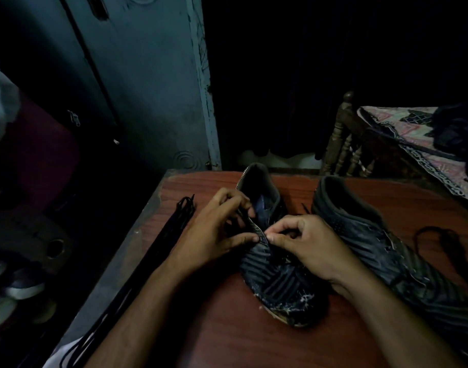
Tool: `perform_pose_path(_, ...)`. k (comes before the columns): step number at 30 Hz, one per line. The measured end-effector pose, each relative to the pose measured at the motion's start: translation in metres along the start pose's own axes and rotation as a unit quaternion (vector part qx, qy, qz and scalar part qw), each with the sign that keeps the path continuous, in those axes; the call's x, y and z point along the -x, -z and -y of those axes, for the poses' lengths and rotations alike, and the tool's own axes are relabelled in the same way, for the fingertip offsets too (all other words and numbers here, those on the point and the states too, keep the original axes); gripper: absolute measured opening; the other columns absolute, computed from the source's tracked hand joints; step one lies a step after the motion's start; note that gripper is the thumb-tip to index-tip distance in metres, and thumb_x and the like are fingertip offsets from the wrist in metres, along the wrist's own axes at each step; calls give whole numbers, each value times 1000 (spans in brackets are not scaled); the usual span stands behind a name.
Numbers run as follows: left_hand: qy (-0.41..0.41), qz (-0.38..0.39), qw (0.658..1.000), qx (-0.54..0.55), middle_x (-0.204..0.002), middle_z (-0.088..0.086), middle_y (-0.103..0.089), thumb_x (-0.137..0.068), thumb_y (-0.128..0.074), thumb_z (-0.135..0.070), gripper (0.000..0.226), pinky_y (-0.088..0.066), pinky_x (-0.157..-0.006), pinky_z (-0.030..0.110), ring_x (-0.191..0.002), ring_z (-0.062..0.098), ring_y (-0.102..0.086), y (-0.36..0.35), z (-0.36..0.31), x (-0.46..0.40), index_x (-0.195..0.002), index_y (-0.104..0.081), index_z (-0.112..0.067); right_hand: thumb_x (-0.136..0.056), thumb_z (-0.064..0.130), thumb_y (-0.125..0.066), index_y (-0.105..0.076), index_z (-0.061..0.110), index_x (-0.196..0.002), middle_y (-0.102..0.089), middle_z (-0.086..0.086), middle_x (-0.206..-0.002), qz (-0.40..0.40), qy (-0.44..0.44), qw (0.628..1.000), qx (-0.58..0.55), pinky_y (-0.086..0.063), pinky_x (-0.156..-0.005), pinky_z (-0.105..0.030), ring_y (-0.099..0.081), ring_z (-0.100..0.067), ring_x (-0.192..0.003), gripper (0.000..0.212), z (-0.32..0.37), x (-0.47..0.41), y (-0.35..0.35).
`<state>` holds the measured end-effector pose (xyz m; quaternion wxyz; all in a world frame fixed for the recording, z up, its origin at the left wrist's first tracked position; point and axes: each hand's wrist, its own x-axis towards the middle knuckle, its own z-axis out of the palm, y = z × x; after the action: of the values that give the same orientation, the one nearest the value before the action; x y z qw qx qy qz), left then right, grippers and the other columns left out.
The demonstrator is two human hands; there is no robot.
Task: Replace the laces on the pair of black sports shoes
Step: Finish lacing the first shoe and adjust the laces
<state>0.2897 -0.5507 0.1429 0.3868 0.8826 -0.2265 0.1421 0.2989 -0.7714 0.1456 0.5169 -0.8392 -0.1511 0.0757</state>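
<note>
Resting on a reddish wood-grain bench (227, 341), two ribbed black shoes: left hand (214, 229) and right hand (304, 243) pinch the near shoe's (278, 285) eyelet edge; far shoe (381, 248) beside; no legible writing.

Table (254, 335): reddish-brown wood grain. Near shoe (278, 282): black with dark grey diagonal stripes, white cracked scuffing at the toe, pale sole edge. Second shoe (381, 245), toward the table's right edge: same black-and-grey striping, dotted panel at the heel. Bundle of laces (174, 224) on the left edge: black. Door (148, 83): dull blue-grey. Bed cover (423, 144): pink, black-and-white geometric pattern.
</note>
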Motion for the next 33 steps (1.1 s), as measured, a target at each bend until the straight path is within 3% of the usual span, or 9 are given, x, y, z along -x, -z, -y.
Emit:
perform_pose_path(4, 6, 1, 1000, 14, -124, -15, -48, -81, -88, -24, 36, -54, -71, 18, -90, 11, -67, 0, -1, 0, -105, -61, -26, -89, 24, -75, -78, 29, -85, -74, -4, -80, -1, 9, 1000, 9, -55, -76, -37, -70, -21, -79, 7, 2, 1, 0)
perform_pose_path(8, 14, 7, 1000, 13, -123, -14, -49, -81, -88, -23, 35, -49, -73, 11, -91, 11, -66, 0, -2, 1, -103, -62, -24, -88, 27, -76, -78, 31, -83, -70, -7, -72, -31, 21, 998, 58, -53, -68, -41, -64, -19, -65, 7, -1, 1, -4)
perform_pose_path(12, 23, 9, 999, 23, -122, -19, -49, -80, -88, -25, 36, -47, -75, 9, -92, 8, -66, 0, -2, 0, -105, -63, -26, -90, 23, -75, -79, 29, -88, -72, 10, -83, 3, 33, 997, 71, -55, -79, -37, -67, -12, -78, 7, 1, 0, 0)
perform_pose_path(15, 23, 4, 999, 21, -125, -20, -50, -80, -89, -27, 45, -50, -74, 12, -94, 10, -67, 0, -2, 2, -116, -62, -29, -91, 21, -73, -79, 27, -94, -72, 13, -89, 24, 41, 997, 68, -55, -84, -37, -68, -9, -84, 8, 1, 0, 1)
perform_pose_path(18, 38, -9, 999, 33, -123, -21, -52, -79, -89, -27, 55, -55, -73, 22, -94, 10, -68, 0, -3, 3, -121, -54, -35, -89, 22, -76, -78, 31, -89, -72, 2, -79, -27, 43, 995, 86, -55, -74, -37, -66, -12, -71, 10, 0, 1, -4)
perform_pose_path(21, 19, -10, 1000, 22, -132, -21, -49, -81, -87, -27, 43, -55, -75, 21, -95, 9, -67, -1, -4, 3, -111, -58, -33, -87, 21, -78, -79, 33, -85, -70, -3, -70, -45, 35, 996, 75, -49, -62, -32, -61, -12, -61, 12, -1, 1, -6)
perform_pose_path(26, -10, 7, 1000, -26, -152, -19, -42, -83, -84, -32, 17, -57, -85, 28, -105, 5, -66, -1, -4, 3, -93, -71, -37, -85, 7, -77, -69, 25, -93, -71, 8, -73, -35, 37, 999, -19, -44, -61, -18, -50, -6, -61, 21, 3, 3, -5)
perform_pose_path(31, -19, 9, 999, -38, -156, -21, -38, -80, -84, -41, 16, -53, -92, 26, -105, 2, -66, 1, -9, 5, -93, -74, -39, -86, 8, -76, -59, 26, -99, -74, 10, -82, -23, 39, 998, -43, -48, -69, -24, -54, -5, -65, 28, 5, 4, -2)
perform_pose_path(33, -19, -2, 1000, -20, -153, -16, -42, -82, -85, -35, 12, -56, -89, 33, -102, 7, -68, -1, -11, 4, -92, -78, -34, -86, 7, -76, -61, 27, -99, -74, 8, -82, -32, 42, 997, -56, -48, -67, -22, -53, -3, -63, 28, 4, 3, -3)
